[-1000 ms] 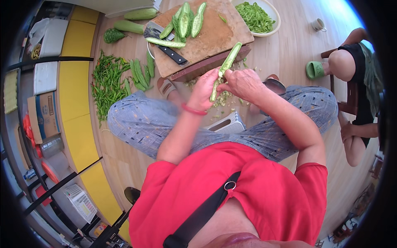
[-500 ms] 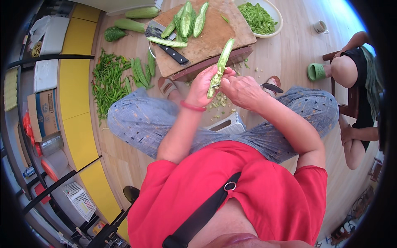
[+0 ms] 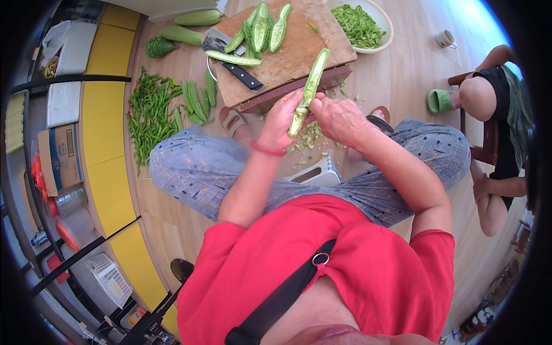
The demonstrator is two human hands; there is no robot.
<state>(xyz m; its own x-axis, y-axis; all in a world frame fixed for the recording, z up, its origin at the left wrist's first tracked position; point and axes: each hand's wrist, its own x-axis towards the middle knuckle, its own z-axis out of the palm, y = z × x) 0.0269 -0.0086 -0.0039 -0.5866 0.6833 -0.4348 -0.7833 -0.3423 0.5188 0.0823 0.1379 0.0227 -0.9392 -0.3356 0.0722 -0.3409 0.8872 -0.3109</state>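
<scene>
In front of me, my left hand (image 3: 279,123) is closed round the lower part of a long halved bitter melon (image 3: 315,75), its pale hollow side showing. The far end points away, toward the cutting board (image 3: 305,49). My right hand (image 3: 343,122) is closed close beside the melon half, gripping a utensil with a dark rounded end (image 3: 382,123) that sticks out behind the fist. Its working tip is hidden, so its kind is unclear. Scooped seeds and pith (image 3: 310,138) lie on the floor below my hands.
Several bitter melon halves (image 3: 260,29) and a black-handled cleaver (image 3: 241,75) lie on the board. Beyond it stands a bowl (image 3: 386,40) of green slices. Green chillies (image 3: 150,115) and whole gourds (image 3: 181,34) are to the left; a seated person (image 3: 480,98) and a cup (image 3: 445,38) are right.
My right hand has drawn slightly up and right along the melon half, and the utensil has turned with it. The melon half has tilted a little to the right; my left hand keeps its hold.
</scene>
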